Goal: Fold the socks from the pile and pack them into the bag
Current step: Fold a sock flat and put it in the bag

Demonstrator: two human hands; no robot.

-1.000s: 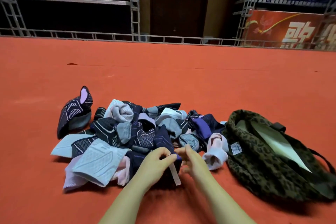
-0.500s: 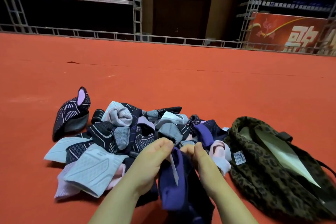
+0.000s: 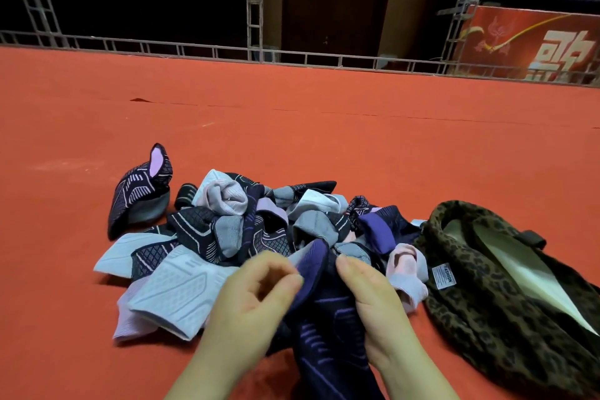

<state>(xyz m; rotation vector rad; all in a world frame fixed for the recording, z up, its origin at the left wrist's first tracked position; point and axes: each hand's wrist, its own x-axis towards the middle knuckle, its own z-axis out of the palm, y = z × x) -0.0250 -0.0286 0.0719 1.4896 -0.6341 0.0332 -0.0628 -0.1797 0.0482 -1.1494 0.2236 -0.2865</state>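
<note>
Both hands hold one dark navy sock (image 3: pixel 328 312) with purple stripes above the near edge of the pile. The left hand (image 3: pixel 256 299) has its grip pinched on the sock's purple cuff, fingertips (image 3: pixel 292 281) curled against the fabric. The right hand (image 3: pixel 370 299) has its grip closed round the sock's right side, thumb laid along the cloth; the sock's lower part hangs down between the forearms.

Directly behind the hands lies the sock pile (image 3: pixel 233 230) on the red floor (image 3: pixel 292 123): navy patterned, grey, pale blue and lilac socks, heaped and overlapping. A pale blue sock (image 3: pixel 172 295) lies flat just left of the left hand. A pink-and-white sock (image 3: pixel 407 269) sits just beside the right hand, between it and the bag. One dark patterned sock (image 3: pixel 143 195) stands apart at the pile's far left.

The leopard-print bag (image 3: pixel 487 312) lies on the floor to the right, its mouth open toward the pile, pale lining (image 3: pixel 519 273) showing; a white label (image 3: pixel 442 275) hangs at its near rim. No socks are visible inside it.
</note>
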